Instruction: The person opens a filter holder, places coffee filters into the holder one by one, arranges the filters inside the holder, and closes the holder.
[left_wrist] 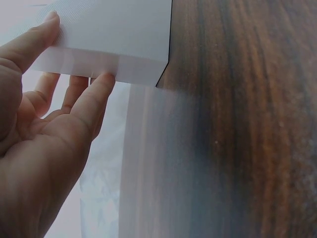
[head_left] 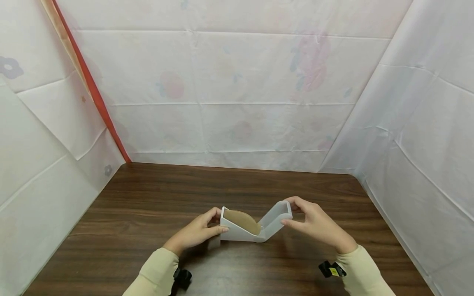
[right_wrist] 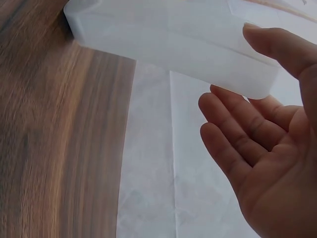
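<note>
A white hinged case (head_left: pixel 234 235) stands on the table near its middle, its lid (head_left: pixel 273 221) swung up and out to the right. Inside the left half sits a brown, flat piece with a rounded edge (head_left: pixel 242 220). My left hand (head_left: pixel 196 231) grips the case's left end, thumb on the front wall and fingers behind. In the left wrist view the thumb and fingertips lie against the white case (left_wrist: pixel 114 29). With thumb and fingers, my right hand (head_left: pixel 320 224) holds the far end of the lid. The translucent lid (right_wrist: pixel 163 42) slants across the right wrist view.
The dark wood-grain table (head_left: pixel 177 189) reaches back to a pale printed cloth (head_left: pixel 237 82) hung as a wall. More cloth (head_left: pixel 418 164) closes the right side. A red strip (head_left: pixel 92 90) runs down the left corner. Small black devices (head_left: pixel 182 278) sit at both wrists.
</note>
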The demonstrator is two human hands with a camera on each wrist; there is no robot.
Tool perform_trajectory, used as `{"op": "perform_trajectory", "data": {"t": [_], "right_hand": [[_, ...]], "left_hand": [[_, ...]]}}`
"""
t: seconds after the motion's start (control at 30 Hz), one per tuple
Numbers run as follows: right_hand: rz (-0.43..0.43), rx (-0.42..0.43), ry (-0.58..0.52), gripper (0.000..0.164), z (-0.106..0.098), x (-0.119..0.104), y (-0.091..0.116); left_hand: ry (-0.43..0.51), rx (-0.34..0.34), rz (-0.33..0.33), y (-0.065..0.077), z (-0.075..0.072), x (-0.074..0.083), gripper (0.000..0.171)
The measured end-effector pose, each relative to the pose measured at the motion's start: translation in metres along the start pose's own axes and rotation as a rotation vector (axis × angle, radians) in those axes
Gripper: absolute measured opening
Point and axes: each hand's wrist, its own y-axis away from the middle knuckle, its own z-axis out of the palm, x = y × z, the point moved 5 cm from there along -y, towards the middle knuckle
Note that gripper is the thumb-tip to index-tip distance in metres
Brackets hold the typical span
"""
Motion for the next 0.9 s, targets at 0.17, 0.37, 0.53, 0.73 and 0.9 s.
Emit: {"op": "perform_trajectory", "data": {"t": [0.17, 0.37, 0.53, 0.73, 0.9], "right_hand": [[-0.010, -0.004, -0.004, 0.040, 0.005, -0.005, -0.006], [-0.045, 0.009, -0.020, 0.040, 0.013, -0.011, -0.014], [-0.063, 0.006, -0.043, 0.039, 0.021, -0.015, -0.020], [-0.080, -0.007, -0.070, 0.040, 0.033, -0.019, -0.030], [-0.129, -0.002, -0.064, 0.040, 0.042, -0.023, -0.037]], "left_hand": [[-0.001, 0.002, 0.008, 0.000, 0.000, 0.000, 0.029], [-0.005, 0.003, 0.005, 0.000, 0.000, -0.001, 0.030], [-0.008, 0.002, 0.001, 0.000, 0.000, -0.001, 0.029], [-0.016, 0.006, -0.004, 0.000, -0.001, -0.001, 0.029], [-0.016, 0.007, 0.000, -0.001, 0.000, 0.000, 0.029]]}}
